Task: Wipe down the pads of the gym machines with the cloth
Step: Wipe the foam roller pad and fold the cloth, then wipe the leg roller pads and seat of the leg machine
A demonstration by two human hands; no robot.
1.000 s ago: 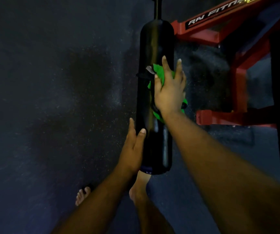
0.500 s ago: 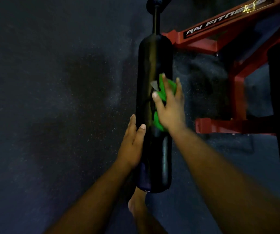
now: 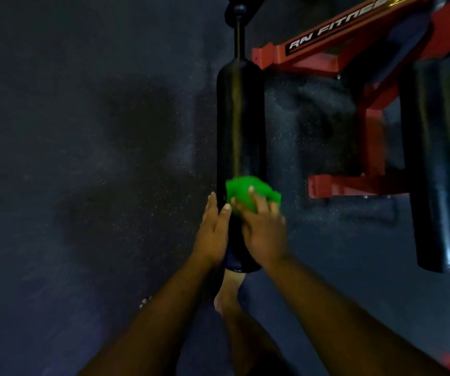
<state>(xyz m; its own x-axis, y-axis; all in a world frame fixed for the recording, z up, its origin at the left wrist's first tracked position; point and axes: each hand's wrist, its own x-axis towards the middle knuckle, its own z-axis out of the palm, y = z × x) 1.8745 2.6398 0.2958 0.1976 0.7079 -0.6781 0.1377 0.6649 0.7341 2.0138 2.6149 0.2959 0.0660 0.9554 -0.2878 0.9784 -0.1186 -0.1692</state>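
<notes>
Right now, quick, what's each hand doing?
Left hand: open, straight fingers resting against the side of the black roller pad.
Right hand: holds the green cloth against that pad; blurred.

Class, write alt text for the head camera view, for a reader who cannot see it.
A right hand presses a green cloth against a long black roller pad, while the left hand rests flat on the pad's other side. A red machine frame and a second black pad stand to the right.
</notes>
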